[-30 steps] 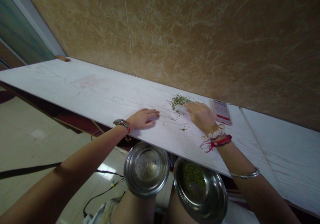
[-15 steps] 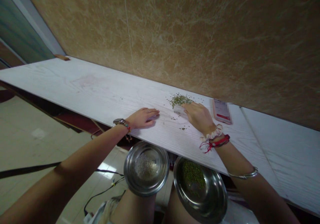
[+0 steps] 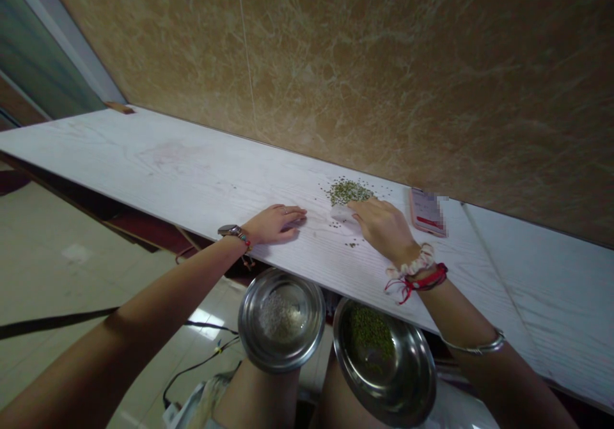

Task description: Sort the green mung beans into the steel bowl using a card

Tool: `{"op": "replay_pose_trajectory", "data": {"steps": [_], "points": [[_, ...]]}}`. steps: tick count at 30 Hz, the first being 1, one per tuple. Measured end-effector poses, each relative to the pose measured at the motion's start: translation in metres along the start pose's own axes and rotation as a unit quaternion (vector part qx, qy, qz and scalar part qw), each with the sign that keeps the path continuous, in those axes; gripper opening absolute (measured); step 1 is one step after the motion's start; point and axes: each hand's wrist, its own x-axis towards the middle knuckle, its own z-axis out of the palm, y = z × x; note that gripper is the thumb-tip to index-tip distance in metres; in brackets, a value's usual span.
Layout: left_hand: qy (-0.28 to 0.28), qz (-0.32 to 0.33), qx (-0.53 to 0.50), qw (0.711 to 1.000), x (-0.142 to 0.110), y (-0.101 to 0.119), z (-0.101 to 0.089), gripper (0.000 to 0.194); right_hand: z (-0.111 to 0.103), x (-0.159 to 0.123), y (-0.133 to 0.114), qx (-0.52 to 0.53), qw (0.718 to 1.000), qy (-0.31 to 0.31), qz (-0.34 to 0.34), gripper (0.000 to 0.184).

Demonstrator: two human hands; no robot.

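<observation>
My left hand (image 3: 275, 224) lies flat on the white tabletop (image 3: 206, 173), fingers stretched out and holding nothing. My right hand (image 3: 381, 224) is closed on a small whitish piece (image 3: 342, 213), pale and flat-looking; its exact kind is unclear. Just beyond that piece, against its far side, spreads a patch of small green beans (image 3: 349, 190). A few stray beans (image 3: 354, 245) lie nearer the front edge. Below the edge, a steel bowl (image 3: 248, 346) contains white grains, and a second, tilted steel bowl (image 3: 412, 378) contains green beans.
A phone (image 3: 426, 211) in a pink case lies right of my right hand. The brown marbled wall (image 3: 326, 64) rises along the table's back edge. A wooden block (image 3: 119, 107) sits at the far left corner. Cables (image 3: 192, 366) hang over the tiled floor.
My right hand has shifted very slightly, and more of the whitish piece shows beside the beans. My left hand stays in place.
</observation>
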Motion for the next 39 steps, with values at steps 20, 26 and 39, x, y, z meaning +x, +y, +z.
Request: {"op": "replay_pose_trajectory", "data": {"steps": [20, 26, 39], "points": [[0.008, 0.011, 0.023, 1.000, 0.000, 0.000, -0.001, 0.040, -0.006, -0.018, 0.005, 0.007, 1.000, 0.018, 0.000, 0.028], [0.007, 0.013, 0.021, 1.000, 0.000, -0.002, 0.001, 0.041, -0.004, -0.022, 0.008, 0.001, 1.000, 0.015, -0.006, 0.027], [0.007, 0.007, 0.023, 1.000, 0.000, -0.003, 0.001, 0.041, -0.011, -0.026, 0.003, 0.017, 1.000, 0.020, -0.017, 0.026]]}}
